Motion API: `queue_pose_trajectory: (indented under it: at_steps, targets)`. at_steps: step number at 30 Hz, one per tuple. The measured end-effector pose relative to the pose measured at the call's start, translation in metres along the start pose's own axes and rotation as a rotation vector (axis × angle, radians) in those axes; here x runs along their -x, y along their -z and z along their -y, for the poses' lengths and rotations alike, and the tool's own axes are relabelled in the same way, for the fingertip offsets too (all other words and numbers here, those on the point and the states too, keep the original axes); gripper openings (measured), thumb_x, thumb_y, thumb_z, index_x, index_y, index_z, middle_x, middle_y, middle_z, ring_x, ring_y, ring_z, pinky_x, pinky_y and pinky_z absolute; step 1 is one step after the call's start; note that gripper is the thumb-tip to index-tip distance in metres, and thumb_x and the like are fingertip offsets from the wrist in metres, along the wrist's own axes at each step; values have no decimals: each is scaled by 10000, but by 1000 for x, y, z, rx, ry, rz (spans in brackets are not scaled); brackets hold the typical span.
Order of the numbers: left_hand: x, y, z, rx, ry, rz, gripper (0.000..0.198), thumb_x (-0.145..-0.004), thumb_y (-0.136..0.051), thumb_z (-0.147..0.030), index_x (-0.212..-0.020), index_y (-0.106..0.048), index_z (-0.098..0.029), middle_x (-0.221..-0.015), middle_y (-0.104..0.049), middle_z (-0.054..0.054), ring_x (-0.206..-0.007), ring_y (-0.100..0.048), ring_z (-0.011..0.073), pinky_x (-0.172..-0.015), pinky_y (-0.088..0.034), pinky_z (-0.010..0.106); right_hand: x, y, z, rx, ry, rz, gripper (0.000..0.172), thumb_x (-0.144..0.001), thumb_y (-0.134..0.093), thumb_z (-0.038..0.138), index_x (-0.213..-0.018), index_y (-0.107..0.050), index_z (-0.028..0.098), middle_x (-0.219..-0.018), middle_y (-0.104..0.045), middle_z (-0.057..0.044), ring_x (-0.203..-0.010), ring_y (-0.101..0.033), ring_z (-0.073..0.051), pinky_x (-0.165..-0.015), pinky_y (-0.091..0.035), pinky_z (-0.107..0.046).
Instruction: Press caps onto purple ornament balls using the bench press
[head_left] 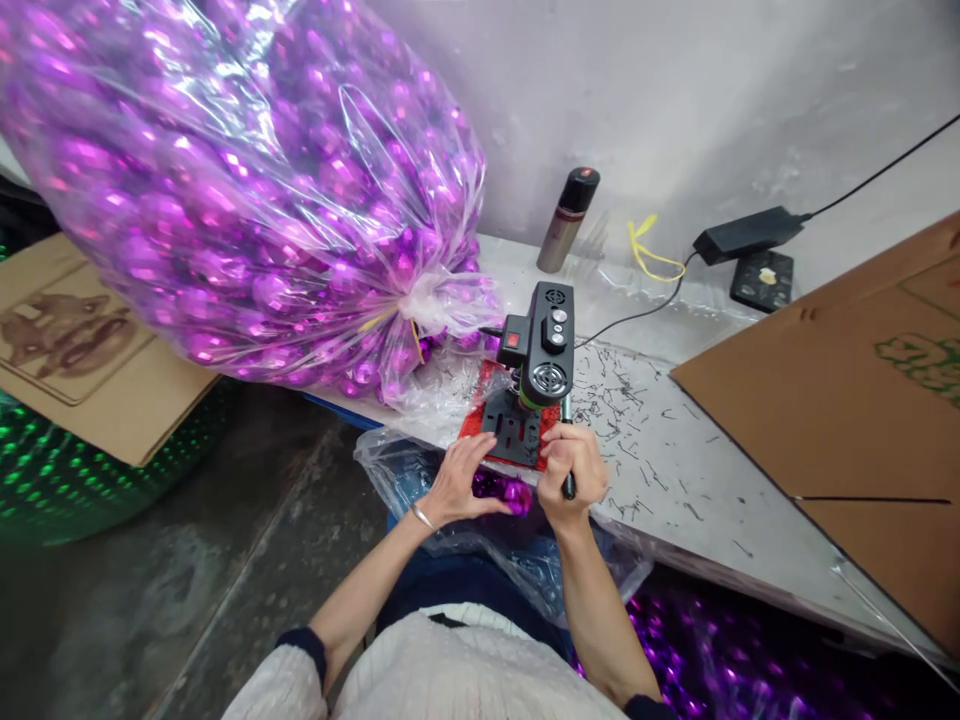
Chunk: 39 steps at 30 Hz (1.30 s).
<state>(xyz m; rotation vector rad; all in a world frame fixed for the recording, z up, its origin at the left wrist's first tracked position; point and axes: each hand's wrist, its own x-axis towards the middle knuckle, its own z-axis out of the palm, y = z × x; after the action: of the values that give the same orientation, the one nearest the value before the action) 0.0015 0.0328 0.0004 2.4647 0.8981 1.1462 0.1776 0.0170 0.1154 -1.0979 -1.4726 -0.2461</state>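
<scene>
A small black benchtop machine [551,345] with round grilles, a red switch and a side lever stands on the table, over a slotted black base plate [510,430]. My right hand [574,465] is wrapped round the black-gripped lever [568,487]. At the plate's front left corner, my left hand [459,485] has its thumb and fingers spread apart. Just past that thumb is a shiny purple ball [517,496], over the clear plastic bag [465,540] at the table's front edge. Whether the thumb touches the ball I cannot tell. Red material [474,425] lies under the plate.
A huge tied clear bag of purple balls [285,200] fills the left. Behind the machine stand a flask [568,220] and a power adapter [750,235] with its cable. Small dark wire bits [637,430] litter the table. A cardboard box [847,400] borders the right.
</scene>
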Motion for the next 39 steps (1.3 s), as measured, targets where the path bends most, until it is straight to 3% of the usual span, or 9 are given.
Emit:
queue_pose_trajectory:
  at_steps: [4, 8, 11, 15, 20, 25, 28, 32, 39]
  targets:
    - [-54, 14, 39, -216, 317, -83, 413, -1056, -392, -274, -1419, -553, -163, -1386, -644, 179, -1300, -606, 283, -1108, -478, 486, 6, -2, -2, -14, -2, -11, 229, -948, -458, 84, -781, -531, 224, -731, -605, 7, -695, -624, -132, -628, -483, -268]
    - [-130, 25, 81, -505, 687, 106, 494, -926, -497, -93, -1417, -554, -109, -1471, -571, 228, -1317, -571, 360, -1088, -471, 518, 8, -1, -3, -11, -12, -2, 222, -949, -462, 87, -792, -539, 223, -758, -618, 0, -704, -629, -133, -635, -486, -272]
    - [-168, 26, 95, -513, 669, 245, 532, -880, -627, -144, -1404, -559, -80, -1465, -566, 252, -1362, -534, 395, -1109, -451, 502, 10, -2, -3, -19, -15, 5, 220, -948, -462, 91, -791, -539, 225, -753, -616, 1, -701, -626, -135, -639, -491, -277]
    - [-186, 23, 100, -439, 577, 314, 446, -853, -695, -186, -1286, -640, -95, -1336, -663, 227, -1345, -558, 396, -1122, -434, 469, 11, -3, -3, -23, -16, -10, 210, -946, -467, 97, -804, -550, 227, -742, -615, 4, -698, -628, -142, -632, -495, -284]
    - [-162, 31, 88, -194, 740, 120, 493, -836, -763, -288, -1274, -633, -102, -1291, -691, 220, -1272, -621, 388, -1101, -467, 487, 7, 0, -2, 7, 11, 15, 218, -957, -459, 103, -799, -548, 223, -749, -624, -3, -688, -630, -134, -613, -493, -273]
    - [-101, 31, 46, 668, 897, -117, 567, -854, -746, -435, -1329, -568, -183, -1247, -729, 117, -1134, -715, 262, -1041, -545, 427, -7, 3, 3, 29, -12, 4, 242, -975, -458, 112, -771, -523, 225, -717, -617, 3, -662, -617, -121, -590, -460, -264]
    - [-72, 16, 19, 919, 899, -193, 643, -842, -752, -512, -1370, -544, -209, -1250, -728, 104, -1139, -714, 243, -1059, -539, 417, -18, 4, 5, 23, -27, -1, 244, -977, -473, 114, -764, -513, 226, -687, -601, 13, -656, -610, -120, -596, -453, -265]
    - [-58, -7, 3, 777, 805, -159, 696, -833, -761, -563, -1394, -555, -207, -1316, -698, 123, -1198, -684, 263, -1084, -520, 425, -27, 6, 8, 16, -35, 14, 228, -974, -485, 113, -777, -525, 221, -690, -597, 11, -656, -595, -117, -605, -445, -261]
    - [-58, -23, 9, 192, 535, -36, 636, -834, -791, -543, -1364, -614, -240, -1284, -712, 122, -1205, -654, 296, -1087, -480, 487, -24, 8, 7, 28, -26, 45, 229, -969, -478, 124, -770, -530, 226, -707, -616, 5, -669, -607, -124, -619, -450, -268]
